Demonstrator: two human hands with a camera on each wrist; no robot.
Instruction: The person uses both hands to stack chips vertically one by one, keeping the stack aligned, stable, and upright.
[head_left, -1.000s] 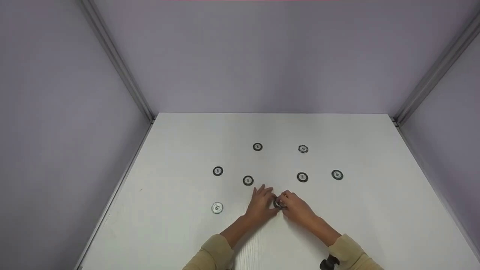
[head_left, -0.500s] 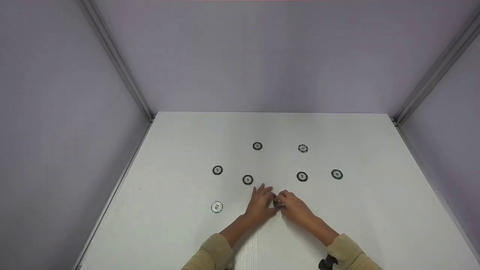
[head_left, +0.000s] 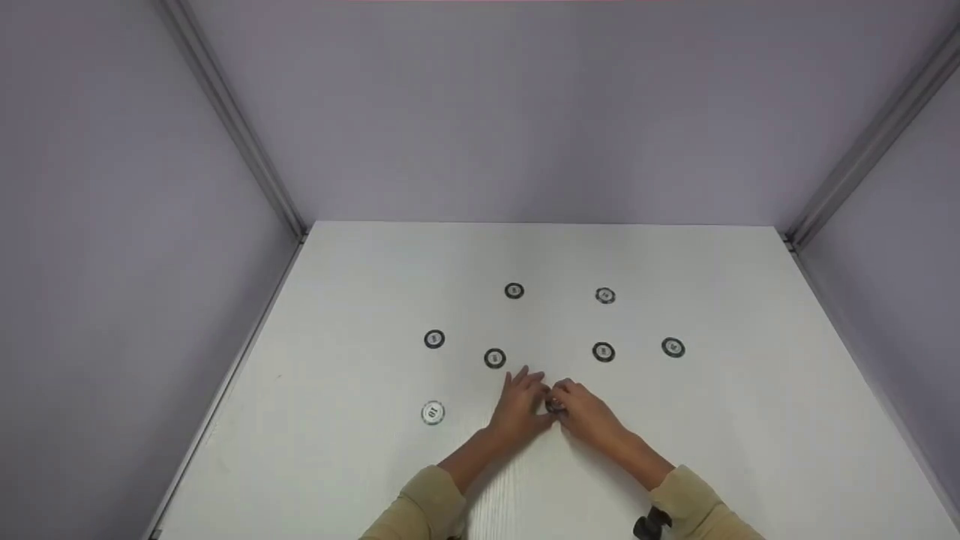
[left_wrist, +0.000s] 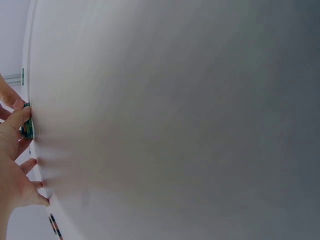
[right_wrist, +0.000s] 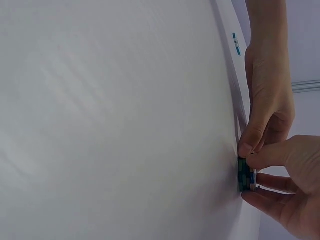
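Where three lilac walls (head_left: pixel 525 112) close in with grey metal corner rails (head_left: pixel 232 120), a white table (head_left: pixel 712 450) fills the floor of the booth; largest after that, two tan sleeves (head_left: pixel 424 502) entering from the near edge, a black wrist-mount (head_left: pixel 649 525) showing beside the right one; left hand (head_left: pixel 519 409) and right hand (head_left: pixel 586 414) met at the table's middle front, fingertips together on a short stack of chips (head_left: pixel 555 406); stack standing on the table between both hands, mostly hidden from above; in the right wrist view stack (right_wrist: pixel 245 175) seen edge-on, green and dark bands, left thumb and fingers (right_wrist: pixel 250 142) curled on one side, right-hand fingers (right_wrist: pixel 270 157) curled over the other, both hands pinching it; in the left wrist view the same stack (left_wrist: pixel 27 125) at the frame's edge with left fingertips (left_wrist: pixel 17 117) on it, remaining left fingers spread on the table; number of chips in the stack not readable. Scattered single chips lying flat, well apart from one another: white chip (head_left: pixel 433 412) to the left of the hands, alone near the front; dark chip (head_left: pixel 494 358) just beyond the left hand; dark chip further left (head_left: pixel 434 339); dark chip at the far middle (head_left: pixel 514 290); pale chip at the far right (head_left: pixel 605 295); dark chip beyond the right hand (head_left: pixel 603 351); dark chip at the right (head_left: pixel 673 347); markings on chip faces too small to read.
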